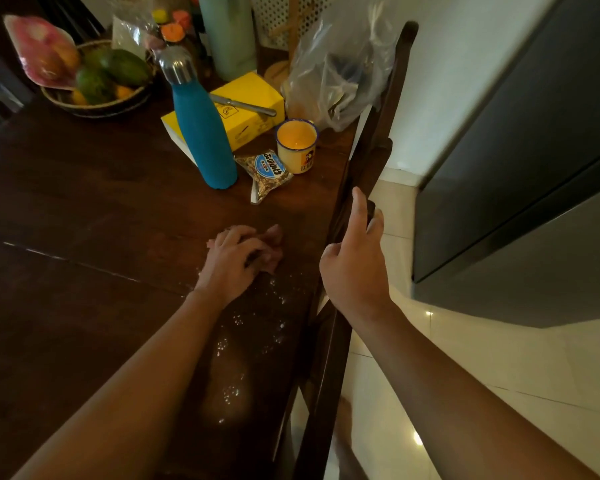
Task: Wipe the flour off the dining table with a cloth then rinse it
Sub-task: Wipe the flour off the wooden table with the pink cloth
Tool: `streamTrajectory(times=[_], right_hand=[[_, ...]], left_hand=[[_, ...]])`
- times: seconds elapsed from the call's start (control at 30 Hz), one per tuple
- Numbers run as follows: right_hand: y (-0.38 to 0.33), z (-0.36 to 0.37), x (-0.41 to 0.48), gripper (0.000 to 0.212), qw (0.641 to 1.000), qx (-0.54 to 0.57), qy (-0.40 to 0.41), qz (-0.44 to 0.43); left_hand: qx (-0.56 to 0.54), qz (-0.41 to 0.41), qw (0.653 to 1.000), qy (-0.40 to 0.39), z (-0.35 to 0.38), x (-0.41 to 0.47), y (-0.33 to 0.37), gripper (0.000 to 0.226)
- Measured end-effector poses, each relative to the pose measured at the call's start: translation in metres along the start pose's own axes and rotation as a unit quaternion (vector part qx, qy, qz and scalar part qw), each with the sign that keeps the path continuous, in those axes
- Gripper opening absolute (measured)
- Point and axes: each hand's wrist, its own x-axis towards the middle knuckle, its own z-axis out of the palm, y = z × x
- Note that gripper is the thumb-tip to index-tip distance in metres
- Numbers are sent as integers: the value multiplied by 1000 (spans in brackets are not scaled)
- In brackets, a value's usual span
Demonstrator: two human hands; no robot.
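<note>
Pressure and direction decide this wipe. Our left hand (234, 259) lies on the pinkish cloth (272, 252), fingers curled over it and bunching it against the dark dining table (84, 202), close to the table's right edge. The flour (279, 301) is scattered in white specks at six o'clock from the cloth, trailing back toward us beside the forearm, so most of it looks not yet wiped. Our right hand (355, 268) is up at three o'clock by the top rail of the chair (373, 147), one digit stretched out. Whether the other fingers clasp the rail or only rest against it, we cannot tell.

We judge the best stroke to be a flat pull toward six o'clock, gathering the specks into one heap rather than pushing them off the edge at three o'clock onto the floor tiles (499, 358). Spreading the cloth wider under the palm would catch more per pass than the present wad. We should keep clear of twelve o'clock, where the snack packet (267, 171), blue bottle (201, 133) and enamel mug (297, 147) stand near. Folding the flour inside the cloth before lifting would keep it from dropping on the way to rinsing.
</note>
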Motion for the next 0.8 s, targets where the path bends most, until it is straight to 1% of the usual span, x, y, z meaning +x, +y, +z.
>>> streamTrajectory(times=[0.13, 0.2, 0.3, 0.37, 0.47, 0.53, 0.63, 0.7, 0.73, 0.8], right_hand=[[1, -1, 0, 83, 1000, 4, -1, -3], [1, 0, 0, 83, 1000, 2, -2, -2], [0, 0, 1, 83, 1000, -2, -5, 4], [0, 0, 1, 82, 1000, -6, -5, 4], [2, 1, 1, 82, 1000, -9, -1, -2], [2, 1, 2, 82, 1000, -8, -2, -1], [2, 0, 2, 82, 1000, -8, -6, 1], [2, 0, 2, 81, 1000, -8, -6, -1], [2, 0, 2, 81, 1000, -8, -4, -3], [2, 0, 2, 81, 1000, -4, 0, -8]], left_hand=[[-45, -106, 989, 91, -5, 12, -16, 25], [-48, -153, 981, 113, -4, 23, -8, 29], [-18, -166, 979, 119, 2, 33, 11, 32], [-14, -138, 985, 103, 10, 36, 21, 36], [2, -76, 996, 53, 18, 39, 32, 38], [-9, -19, 1000, 20, 17, 35, 39, 35], [-35, 74, 996, -20, 13, 20, 35, 29], [-46, 93, 993, -60, 8, 17, 23, 30], [-48, 95, 992, -65, 6, 19, 17, 30], [-55, 73, 995, -30, 5, 28, 11, 32]])
